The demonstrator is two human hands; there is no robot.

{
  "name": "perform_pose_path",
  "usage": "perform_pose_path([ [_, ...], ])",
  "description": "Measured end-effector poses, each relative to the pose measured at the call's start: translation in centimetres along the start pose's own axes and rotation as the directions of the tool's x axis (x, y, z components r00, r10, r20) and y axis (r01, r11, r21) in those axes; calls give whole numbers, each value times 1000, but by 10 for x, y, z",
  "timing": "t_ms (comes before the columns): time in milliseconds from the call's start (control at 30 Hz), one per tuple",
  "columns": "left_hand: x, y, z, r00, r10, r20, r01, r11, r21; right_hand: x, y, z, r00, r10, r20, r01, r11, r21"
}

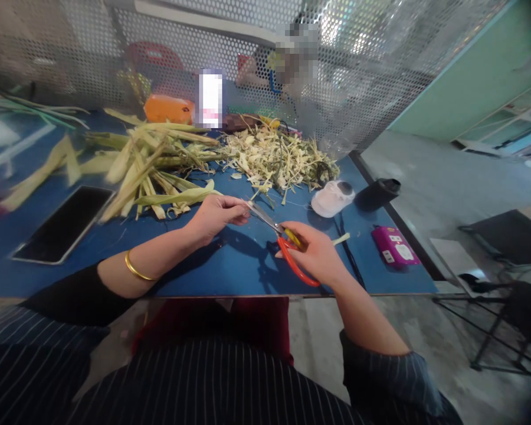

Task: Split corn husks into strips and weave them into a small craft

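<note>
1 L hand (219,217), fingers pinching 1 pale bit (249,203); R hand (315,249), fingers round 1 pr scissors (277,227).

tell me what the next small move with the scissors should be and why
Probably ease the scissors slightly away from the left hand before any snip: the right hand holds them by the handles, and the blade tips sit right by the left hand's pinched fingertips. What those pinch is too small to make out.
</note>
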State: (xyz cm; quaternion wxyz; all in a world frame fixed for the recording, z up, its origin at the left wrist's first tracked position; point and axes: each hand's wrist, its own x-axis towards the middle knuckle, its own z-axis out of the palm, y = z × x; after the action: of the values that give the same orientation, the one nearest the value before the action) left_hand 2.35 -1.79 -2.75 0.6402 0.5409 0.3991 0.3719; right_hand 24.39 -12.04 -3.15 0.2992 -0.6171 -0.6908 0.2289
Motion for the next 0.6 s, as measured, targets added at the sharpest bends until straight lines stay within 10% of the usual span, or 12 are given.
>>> perform_pose_path([
  [400,4,-2,-3,998,-62,-12,62,997,-43,1,3,2,999,-25,-24,25,1000,-9],
  [600,8,1,-5,931,7,-365,-57,990,-127,-5,-2,1,1000,-6,-22,-5,896,-443],
])
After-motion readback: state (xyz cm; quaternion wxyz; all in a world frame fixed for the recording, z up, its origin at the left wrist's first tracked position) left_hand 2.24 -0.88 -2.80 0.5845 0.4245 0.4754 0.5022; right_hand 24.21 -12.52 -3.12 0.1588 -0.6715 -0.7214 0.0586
